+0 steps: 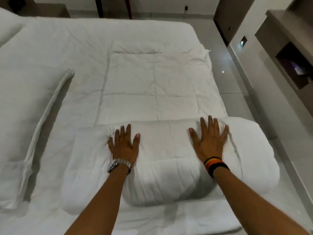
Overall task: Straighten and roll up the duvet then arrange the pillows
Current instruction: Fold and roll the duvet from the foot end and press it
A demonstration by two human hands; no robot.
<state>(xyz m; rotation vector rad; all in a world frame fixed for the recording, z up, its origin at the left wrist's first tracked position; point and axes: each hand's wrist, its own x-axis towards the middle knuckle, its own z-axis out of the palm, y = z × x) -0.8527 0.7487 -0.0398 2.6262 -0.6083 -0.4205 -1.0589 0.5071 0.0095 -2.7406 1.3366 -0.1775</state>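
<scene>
Duvet (152, 92) half rolled, roll lying at near edge of bed (59, 39). Left hand (124, 145) and right hand (210, 141) splayed flat atop roll, gripping nothing. Likely soft, bulky, springy; best pressed at roll's crest, hands well apart.

Flat duvet (152, 82): open toward bed's (42, 39) far edge. Left edge: pillows (22, 116). Right edge: floor aisle (237, 85), clear.

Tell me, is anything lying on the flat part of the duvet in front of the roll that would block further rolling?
Nothing visible does. Both hands, left hand and right hand, press flat on the rolled part. The flat duvet ahead is bare; the pillow lies beside it, off the path.
</scene>
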